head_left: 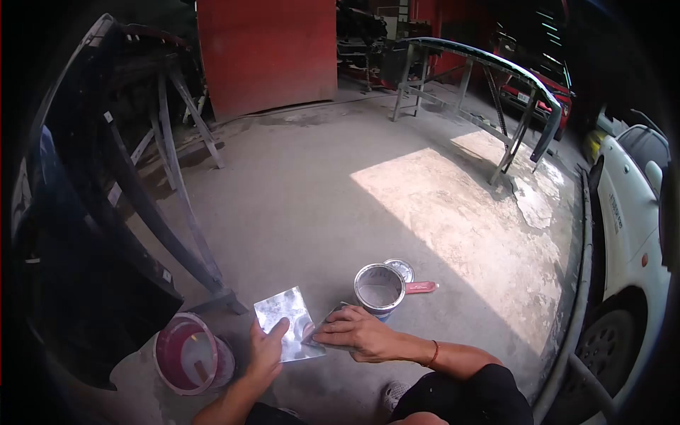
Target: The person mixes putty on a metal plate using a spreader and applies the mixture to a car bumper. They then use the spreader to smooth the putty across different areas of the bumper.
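Note:
A shiny metal sheet (287, 312) is in my left hand (268, 348), the thumb lying on its face and the fingers behind it. My right hand (365, 334) grips a small dark flat plate (338, 312), its lower edge at the sheet's right side. Just beyond my right hand stands an open can (380, 287) of greyish material. Behind it a round lid (400, 270) lies on the floor, and a red handle (421, 287) sticks out to the right of the can. What the handle belongs to is hidden.
A pink bucket (225, 361) with a stick inside stands at lower left. A dark panel on a stand (173, 134) rises at left. Another panel rests on a metal stand (460, 88) at back right. A white car (630, 191) is at right, a red car (535, 92) behind.

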`<state>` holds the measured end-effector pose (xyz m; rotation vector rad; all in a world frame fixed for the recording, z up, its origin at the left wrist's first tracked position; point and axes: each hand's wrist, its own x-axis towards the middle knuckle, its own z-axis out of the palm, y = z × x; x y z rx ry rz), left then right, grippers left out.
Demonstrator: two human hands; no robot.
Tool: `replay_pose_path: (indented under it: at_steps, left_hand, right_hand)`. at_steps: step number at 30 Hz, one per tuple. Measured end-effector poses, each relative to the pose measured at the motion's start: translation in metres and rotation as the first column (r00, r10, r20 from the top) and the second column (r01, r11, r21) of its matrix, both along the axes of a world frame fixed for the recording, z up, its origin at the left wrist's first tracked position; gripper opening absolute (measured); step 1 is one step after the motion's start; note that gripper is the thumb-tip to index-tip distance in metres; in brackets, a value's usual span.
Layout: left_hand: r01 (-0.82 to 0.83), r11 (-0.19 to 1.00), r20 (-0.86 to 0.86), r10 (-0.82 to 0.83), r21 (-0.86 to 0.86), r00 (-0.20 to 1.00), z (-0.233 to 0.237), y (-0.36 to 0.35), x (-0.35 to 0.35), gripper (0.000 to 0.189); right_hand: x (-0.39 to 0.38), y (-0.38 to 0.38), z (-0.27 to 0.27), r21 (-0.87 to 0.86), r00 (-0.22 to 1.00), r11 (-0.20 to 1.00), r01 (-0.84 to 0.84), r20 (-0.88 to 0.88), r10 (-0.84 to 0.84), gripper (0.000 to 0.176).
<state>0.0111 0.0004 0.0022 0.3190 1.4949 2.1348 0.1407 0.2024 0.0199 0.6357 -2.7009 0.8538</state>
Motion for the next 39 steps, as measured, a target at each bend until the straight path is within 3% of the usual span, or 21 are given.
replay_pose_path:
  at_steps: [1,2,4,5,7,8,11,12,15,19,22,24,25,27,28,29,31,33,35,37,39]
  left_hand:
    - [-0.023,1.000,0.042,0.023,-0.001,0.999,0.002,-0.002,0.001,0.035]
    - [-0.053,0.999,0.091,0.053,-0.002,0.994,0.003,-0.001,0.002,0.036]
    - [-0.059,0.998,0.115,0.057,0.012,0.992,0.003,0.001,0.004,0.036]
    - [-0.103,0.995,0.128,0.101,0.010,0.987,0.004,0.001,0.003,0.037]
    - [-0.070,0.998,0.160,0.068,0.006,0.985,0.007,0.000,0.002,0.036]
    - [-0.081,0.997,0.197,0.080,-0.005,0.977,0.007,0.000,0.002,0.036]
    - [0.012,0.998,0.271,-0.027,0.056,0.962,0.005,-0.003,-0.007,0.036]
    - [0.005,0.998,0.284,-0.024,0.066,0.959,0.002,-0.003,-0.009,0.036]
    - [-0.026,0.991,0.261,-0.008,0.128,0.965,0.000,-0.005,-0.009,0.038]
    - [-0.067,0.990,0.229,0.038,0.123,0.973,0.005,-0.013,-0.012,0.040]
    - [-0.016,0.985,0.269,-0.032,0.174,0.963,0.013,-0.019,-0.016,0.037]
    - [-0.069,0.997,-0.002,0.069,-0.024,0.998,0.029,-0.013,0.003,0.031]
    - [-0.070,0.997,0.005,0.070,-0.023,0.998,0.020,-0.010,0.004,0.031]
    - [-0.048,0.990,-0.394,-0.007,-0.130,0.919,-0.002,-0.005,0.007,0.032]
    - [-0.075,0.924,-0.519,-0.141,-0.374,0.843,-0.003,-0.010,0.007,0.034]
    - [-0.069,0.923,-0.521,-0.151,-0.379,0.840,0.007,-0.005,0.014,0.034]
    - [-0.256,0.945,-0.662,0.061,-0.203,0.747,0.027,0.009,0.033,0.035]
    - [-0.184,0.930,-0.581,-0.039,-0.320,0.813,0.030,0.004,0.031,0.042]
    - [-0.398,0.895,-0.613,0.203,-0.199,0.763,0.012,0.003,0.023,0.038]
    - [-0.415,0.903,-0.552,0.290,-0.113,0.782,0.023,-0.003,0.018,0.042]
    - [-0.433,0.901,-0.484,0.366,-0.029,0.795,0.023,-0.013,0.004,0.047]
  right_hand:
    - [-0.002,0.009,0.001,-0.195,0.989,0.978,-0.071,0.112,0.094,0.068]
    - [0.001,0.006,0.005,-0.184,0.992,0.983,-0.026,0.117,0.048,0.068]
    - [0.004,-0.007,0.012,-0.033,0.992,0.999,0.037,-0.123,-0.041,0.061]
    - [0.005,-0.009,0.011,-0.038,0.989,0.996,0.080,-0.121,-0.084,0.061]
    - [0.002,-0.007,0.013,-0.052,0.993,0.996,-0.067,-0.104,0.061,0.059]
    - [0.001,-0.005,0.016,-0.354,0.993,0.931,-0.095,0.034,0.114,0.064]
    - [0.000,-0.017,0.005,-0.342,0.994,0.936,-0.085,-0.089,0.058,0.077]
    - [0.003,-0.019,0.004,0.006,0.982,0.999,-0.035,-0.187,0.035,0.086]
    - [0.002,-0.017,-0.012,0.124,0.939,0.990,0.061,-0.344,-0.015,0.089]
    - [0.000,-0.005,-0.029,0.122,0.957,0.984,0.127,-0.278,-0.089,0.078]
    - [0.000,0.006,-0.042,0.172,0.949,0.957,0.235,-0.253,-0.188,0.061]
    - [-0.003,0.007,-0.031,0.080,0.924,0.955,0.286,-0.285,-0.253,0.065]
    - [-0.005,0.007,-0.019,-0.011,0.897,0.945,0.326,-0.314,-0.313,0.068]
    - [-0.009,0.000,-0.010,-0.040,0.912,0.951,0.306,-0.273,-0.306,0.066]
    - [-0.011,-0.006,-0.013,-0.057,0.947,0.978,0.198,-0.247,-0.206,0.068]
    - [-0.013,-0.012,-0.017,-0.081,0.969,0.992,0.092,-0.221,-0.108,0.070]
    - [-0.011,-0.018,-0.023,-0.076,0.978,0.996,0.048,-0.198,-0.062,0.074]
    - [-0.011,-0.020,-0.030,-0.023,0.975,0.999,-0.040,-0.220,0.034,0.076]
    - [-0.008,-0.017,-0.039,-0.008,0.977,0.999,-0.050,-0.206,0.047,0.076]
    - [-0.003,-0.010,-0.053,0.103,0.998,0.993,-0.055,-0.003,0.055,0.063]
    - [-0.004,-0.001,-0.063,0.067,0.997,0.996,0.066,-0.055,-0.063,0.061]
